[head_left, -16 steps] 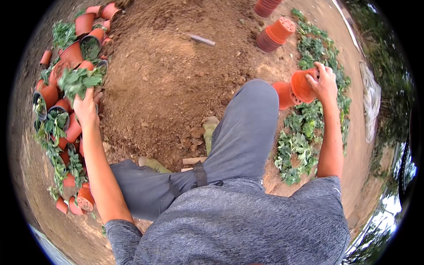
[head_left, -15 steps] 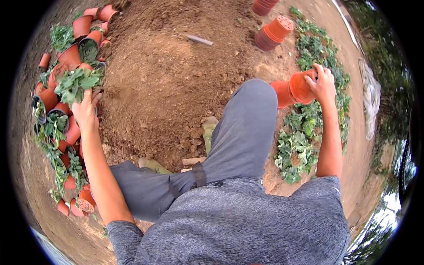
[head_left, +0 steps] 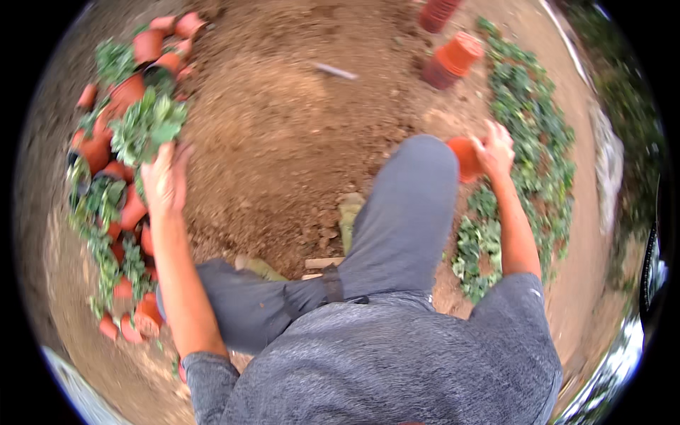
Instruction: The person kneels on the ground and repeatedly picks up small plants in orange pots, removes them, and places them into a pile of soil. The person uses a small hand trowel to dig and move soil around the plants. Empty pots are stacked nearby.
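Note:
My left hand (head_left: 166,178) is closed around the lower part of a leafy green plant (head_left: 145,131), beside the heap of pots on the left. Its roots are hidden by the hand. My right hand (head_left: 498,152) is beside an orange plastic pot (head_left: 466,159), just right of my raised knee. The fingers are stretched and apart, the thumb reaching toward the pot's edge; blur hides whether it touches. My knee covers part of whatever lies under that pot.
Tipped orange pots (head_left: 127,95), many with plants, lie heaped at left. Stacked pots (head_left: 453,60) stand at far right, with another stack (head_left: 438,13) behind. A long bed of leafy plants (head_left: 531,120) runs down the right. A thin grey tool-like piece (head_left: 335,71) lies on the soil (head_left: 283,142).
My right hand has lowered and its grip on the orange pot has loosened; two pots showed there before, one now. My left hand has brought the plant slightly right. The whole view has shifted.

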